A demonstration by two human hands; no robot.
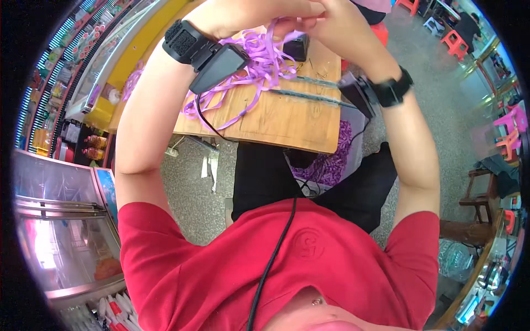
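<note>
My left hand (243, 15) and my right hand (331, 19) are raised close together at the top of the view, above a wooden table (287, 121). Both pinch strands of purple ribbon (259, 60), which hangs in loose curls from my fingers down onto the tabletop. Each wrist carries a black strap with a small black device. A black cable runs from the left device down over my red shirt.
A small black box (296, 47) sits on the table behind the ribbon. A bag of purple ribbon pieces (331, 160) hangs below the table's near edge. A glass-topped freezer (61, 231) stands at left, wooden furniture (480, 193) at right, red stools (455, 41) far right.
</note>
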